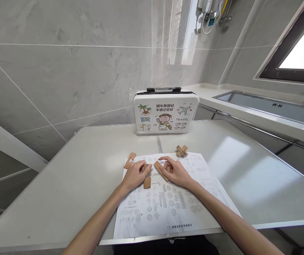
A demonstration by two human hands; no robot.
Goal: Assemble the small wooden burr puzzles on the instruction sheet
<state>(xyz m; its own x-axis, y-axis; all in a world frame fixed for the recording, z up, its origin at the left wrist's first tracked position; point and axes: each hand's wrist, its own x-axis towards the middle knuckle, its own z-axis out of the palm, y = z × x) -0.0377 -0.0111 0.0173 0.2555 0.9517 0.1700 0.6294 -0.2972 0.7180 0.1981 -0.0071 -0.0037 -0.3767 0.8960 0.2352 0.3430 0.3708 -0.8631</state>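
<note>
My left hand [137, 174] is closed, with its fingers curled round a brown wooden puzzle piece [147, 182] whose lower end sticks out below the hand. The fingers hide the middle of that piece. Just to the right, my right hand [177, 172] grips a longer wooden puzzle bar [161, 171] between thumb and curled fingers, its index finger raised over it. The bar lies tilted, apart from the left piece. Beyond the left hand rests a notched wooden piece [129, 160]. Under both hands is a printed instruction sheet [165, 223] with small diagrams.
An assembled wooden cross-shaped puzzle [182, 151] sits at the sheet's far edge. Behind it a white cartoon-printed case [166, 113] stands against the tiled wall. The white folding table [88, 198] has a centre seam. A counter with a sink [268, 104] runs along the right.
</note>
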